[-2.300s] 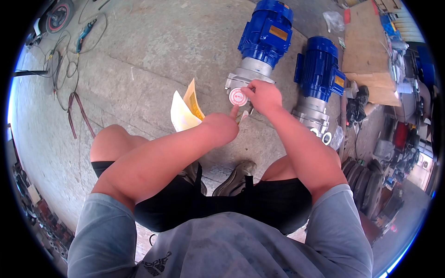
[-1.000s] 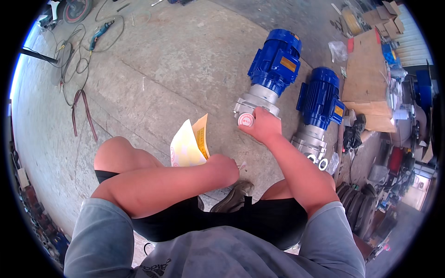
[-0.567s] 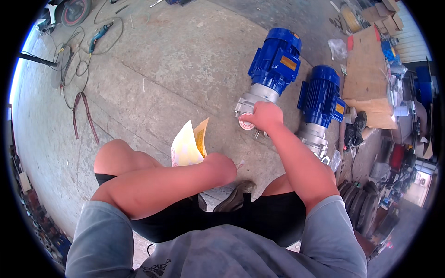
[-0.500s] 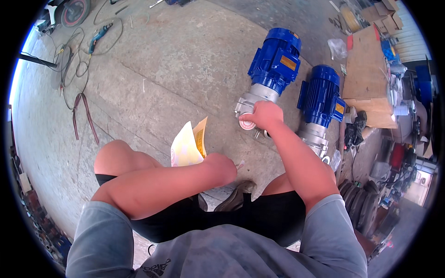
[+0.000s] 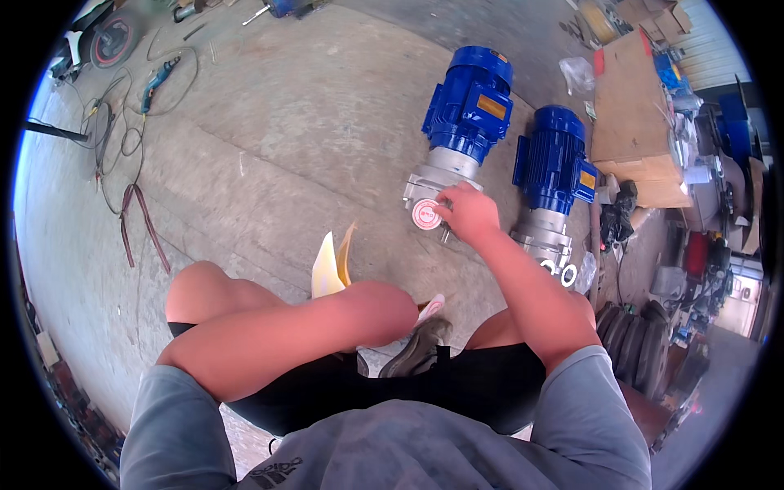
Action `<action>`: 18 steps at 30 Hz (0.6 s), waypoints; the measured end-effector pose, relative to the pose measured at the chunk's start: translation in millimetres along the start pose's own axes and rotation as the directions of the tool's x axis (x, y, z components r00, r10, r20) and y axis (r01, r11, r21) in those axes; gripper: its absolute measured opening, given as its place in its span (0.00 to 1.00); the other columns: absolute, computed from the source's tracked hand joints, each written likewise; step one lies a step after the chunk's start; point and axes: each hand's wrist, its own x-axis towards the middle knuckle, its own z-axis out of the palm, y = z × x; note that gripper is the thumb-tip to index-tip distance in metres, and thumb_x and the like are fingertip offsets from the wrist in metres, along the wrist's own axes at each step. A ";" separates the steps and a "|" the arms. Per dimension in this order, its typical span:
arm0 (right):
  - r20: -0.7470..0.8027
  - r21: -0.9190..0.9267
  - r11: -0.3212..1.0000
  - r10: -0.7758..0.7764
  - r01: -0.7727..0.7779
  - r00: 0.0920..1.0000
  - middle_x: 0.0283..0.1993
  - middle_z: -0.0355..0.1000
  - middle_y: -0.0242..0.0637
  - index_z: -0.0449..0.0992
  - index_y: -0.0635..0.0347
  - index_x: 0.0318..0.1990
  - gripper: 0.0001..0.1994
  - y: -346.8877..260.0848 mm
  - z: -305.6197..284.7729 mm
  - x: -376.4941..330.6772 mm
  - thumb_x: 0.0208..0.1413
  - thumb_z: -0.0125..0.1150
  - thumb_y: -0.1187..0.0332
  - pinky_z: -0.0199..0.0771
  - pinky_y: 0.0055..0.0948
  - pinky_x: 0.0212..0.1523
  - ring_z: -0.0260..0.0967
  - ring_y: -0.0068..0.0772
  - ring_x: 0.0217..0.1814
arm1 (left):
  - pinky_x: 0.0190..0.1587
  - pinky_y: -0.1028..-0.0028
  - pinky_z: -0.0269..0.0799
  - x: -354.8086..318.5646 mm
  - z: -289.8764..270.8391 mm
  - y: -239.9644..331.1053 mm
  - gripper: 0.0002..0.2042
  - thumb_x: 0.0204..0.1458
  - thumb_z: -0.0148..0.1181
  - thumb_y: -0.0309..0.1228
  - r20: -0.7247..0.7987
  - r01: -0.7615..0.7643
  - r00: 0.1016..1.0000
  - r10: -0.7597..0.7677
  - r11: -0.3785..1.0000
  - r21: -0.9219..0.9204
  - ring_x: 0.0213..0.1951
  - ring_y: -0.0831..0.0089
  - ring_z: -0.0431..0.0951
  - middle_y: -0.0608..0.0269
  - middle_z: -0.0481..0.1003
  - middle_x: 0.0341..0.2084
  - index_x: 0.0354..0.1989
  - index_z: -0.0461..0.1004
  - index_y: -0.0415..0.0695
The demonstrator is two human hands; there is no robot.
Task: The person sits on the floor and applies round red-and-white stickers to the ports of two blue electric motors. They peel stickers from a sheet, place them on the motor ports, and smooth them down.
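Note:
My left hand (image 5: 388, 307) is a closed fist, back upward, around folded white and yellow paper sheets (image 5: 328, 276). Its fingers are mostly hidden, and a pale paper end with pink marks (image 5: 433, 307) sticks out on its right. My right hand (image 5: 472, 214) has its fingers curled together, their tips at the right edge of a round white and red sticker (image 5: 425, 214). That sticker covers the near end of a silver metal fitting (image 5: 445, 173) on a blue motor (image 5: 471, 102) lying on the floor.
To the right lies a second blue motor (image 5: 553, 159) with white rings at its silver end. Beyond it stands a cardboard box (image 5: 633, 114) beside cluttered parts. Stacked dark discs (image 5: 629, 347) are near my right knee. A drill (image 5: 159, 84) and cables lie at the far left.
My right hand has shifted from over the sticker to its right edge, so more of its face shows. The sheets have turned narrower, and more of the paper end shows beside my left fist.

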 end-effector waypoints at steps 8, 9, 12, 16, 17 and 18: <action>-0.255 0.583 0.812 0.198 -0.012 0.947 0.29 0.75 0.29 0.82 0.58 0.54 0.16 -10.6 -94.5 -19.9 0.60 0.75 0.68 0.74 0.29 0.36 0.71 0.25 0.30 | 0.51 0.63 0.81 -36.5 -77.2 -36.7 0.13 0.68 0.62 0.34 -0.230 -0.051 0.968 -0.103 0.813 -0.580 0.46 0.61 0.86 0.55 0.85 0.46 0.53 0.82 0.39; -0.341 0.682 0.728 0.233 0.069 0.911 0.27 0.70 0.23 0.81 0.61 0.51 0.12 -22.7 -111.7 -29.0 0.62 0.74 0.71 0.68 0.21 0.33 0.63 0.14 0.29 | 0.52 0.65 0.81 -39.6 -79.5 -46.9 0.13 0.69 0.62 0.33 -0.289 -0.142 0.949 -0.125 0.649 -0.747 0.47 0.66 0.85 0.57 0.85 0.47 0.54 0.82 0.38; -0.495 0.684 0.691 0.208 0.231 0.843 0.27 0.67 0.21 0.81 0.59 0.47 0.10 -43.3 -136.4 -63.6 0.61 0.73 0.74 0.63 0.19 0.29 0.61 0.11 0.28 | 0.55 0.69 0.80 -45.0 -87.7 -57.6 0.13 0.71 0.60 0.30 -0.494 -0.415 0.826 -0.271 0.301 -0.859 0.51 0.74 0.83 0.59 0.84 0.50 0.57 0.80 0.35; -0.507 0.485 0.802 -0.066 0.348 0.859 0.34 0.73 0.28 0.83 0.54 0.53 0.16 -73.9 -154.8 -99.2 0.58 0.77 0.69 0.70 0.23 0.27 0.67 0.19 0.27 | 0.52 0.69 0.81 -36.6 -95.3 -49.6 0.17 0.73 0.59 0.34 -0.664 -0.669 0.639 -0.389 0.145 -0.729 0.48 0.72 0.84 0.56 0.84 0.51 0.60 0.77 0.33; -0.503 0.479 0.807 -0.069 0.344 0.862 0.34 0.73 0.29 0.83 0.54 0.54 0.17 -77.9 -154.3 -97.7 0.57 0.78 0.68 0.72 0.24 0.28 0.68 0.20 0.27 | 0.53 0.69 0.81 -34.1 -96.5 -46.1 0.17 0.73 0.59 0.35 -0.675 -0.697 0.611 -0.413 0.122 -0.706 0.49 0.72 0.84 0.56 0.84 0.51 0.60 0.77 0.33; -0.496 0.471 0.814 -0.073 0.339 0.865 0.35 0.74 0.29 0.83 0.53 0.54 0.18 -80.4 -154.7 -95.7 0.56 0.79 0.67 0.73 0.25 0.28 0.69 0.21 0.27 | 0.54 0.68 0.81 -33.0 -97.2 -42.7 0.18 0.72 0.60 0.35 -0.661 -0.684 0.627 -0.413 0.114 -0.720 0.50 0.71 0.84 0.56 0.83 0.52 0.62 0.76 0.33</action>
